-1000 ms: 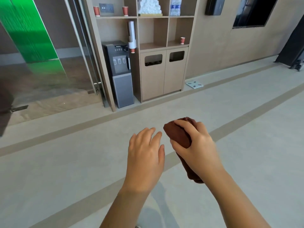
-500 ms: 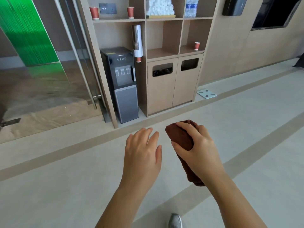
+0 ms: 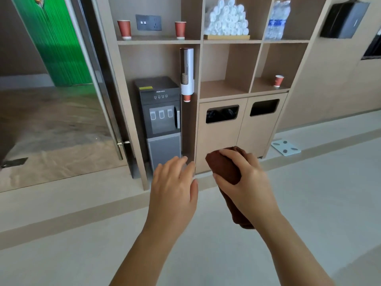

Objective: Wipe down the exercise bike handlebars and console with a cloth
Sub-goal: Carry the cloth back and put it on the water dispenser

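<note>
Gripping the soft, light rolled cloth (image 3: 223,168) around its middle, the right hand (image 3: 245,184) holds firm; the left hand (image 3: 175,186) is flat and empty.

Free air round my left hand (image 3: 174,182) and right hand (image 3: 247,182) gripping the cloth (image 3: 224,168), open floor (image 3: 319,213) below and off right. Straight ahead wooden shelf unit (image 3: 222,133) blocks, water dispenser (image 3: 160,120) in its left bay, cup dispenser (image 3: 187,73) on the divider. Glass door (image 3: 61,124) walls off left. Scale (image 3: 286,148) flat on floor by unit's right corner
</note>
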